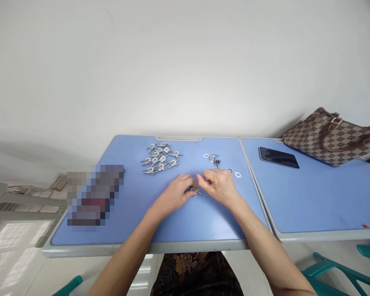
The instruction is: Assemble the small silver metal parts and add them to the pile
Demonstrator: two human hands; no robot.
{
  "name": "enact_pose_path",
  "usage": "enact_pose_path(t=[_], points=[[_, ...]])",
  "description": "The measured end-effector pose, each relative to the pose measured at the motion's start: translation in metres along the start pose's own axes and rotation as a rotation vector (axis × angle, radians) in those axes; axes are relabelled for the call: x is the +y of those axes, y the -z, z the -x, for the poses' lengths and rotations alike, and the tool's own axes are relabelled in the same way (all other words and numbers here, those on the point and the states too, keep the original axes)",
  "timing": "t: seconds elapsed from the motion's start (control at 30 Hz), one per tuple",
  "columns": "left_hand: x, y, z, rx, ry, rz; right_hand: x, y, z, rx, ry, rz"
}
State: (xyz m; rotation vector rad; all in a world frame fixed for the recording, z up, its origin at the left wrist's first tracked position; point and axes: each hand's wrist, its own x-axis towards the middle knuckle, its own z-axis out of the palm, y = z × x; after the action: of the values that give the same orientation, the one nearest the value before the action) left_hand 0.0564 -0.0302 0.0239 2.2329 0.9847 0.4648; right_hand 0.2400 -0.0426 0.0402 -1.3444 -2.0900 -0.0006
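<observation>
My left hand (pixel 176 191) rests on the blue table with fingers curled round a small metal part (pixel 195 191), which has thin prongs sticking out to the right. Just beside it, my right hand (pixel 218 186) is closed, thumb towards the left hand; whatever it grips is hidden by the fingers. Beyond the right hand lie a few loose metal pieces (pixel 215 156), a dark round piece (pixel 217 163) and a white flat ring with ears (pixel 206 156). Another such white ring (pixel 237 174) lies to its right. Several similar metal assemblies (pixel 160 158) form a group further back on the left.
A blurred-out object (pixel 98 197) lies at the table's left edge. Across the seam, a second blue table (pixel 311 197) bears a black phone (pixel 279 158) and a checked handbag (pixel 333 137). A wall rises behind. Green stools (pixel 333 271) stand below.
</observation>
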Motion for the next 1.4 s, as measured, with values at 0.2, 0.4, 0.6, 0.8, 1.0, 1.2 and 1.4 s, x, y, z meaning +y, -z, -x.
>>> enact_pose_path(t=[0.2, 0.4, 0.6, 0.8, 1.0, 1.2, 1.4], points=[[-0.004, -0.002, 0.001, 0.011, -0.001, 0.01, -0.007, 0.005, 0.0, -0.104, 0.056, -0.027], [-0.004, -0.001, 0.001, 0.004, -0.007, 0.005, -0.005, 0.024, 0.0, -0.331, 0.033, -0.106], [-0.005, -0.002, 0.001, 0.007, -0.006, 0.013, 0.001, 0.024, 0.0, -0.367, 0.043, -0.292], [-0.006, -0.002, 0.001, 0.013, -0.01, 0.013, 0.002, 0.017, -0.001, -0.302, 0.012, -0.213], [-0.006, -0.002, -0.001, 0.019, 0.028, 0.006, -0.019, 0.02, 0.001, -0.395, 0.077, 0.018], [-0.006, -0.002, -0.002, 0.031, 0.022, 0.007, -0.011, 0.014, 0.002, -0.484, 0.055, -0.182], [-0.002, 0.002, 0.0, 0.018, 0.007, 0.032, 0.006, 0.011, 0.001, -0.288, -0.265, -0.655]])
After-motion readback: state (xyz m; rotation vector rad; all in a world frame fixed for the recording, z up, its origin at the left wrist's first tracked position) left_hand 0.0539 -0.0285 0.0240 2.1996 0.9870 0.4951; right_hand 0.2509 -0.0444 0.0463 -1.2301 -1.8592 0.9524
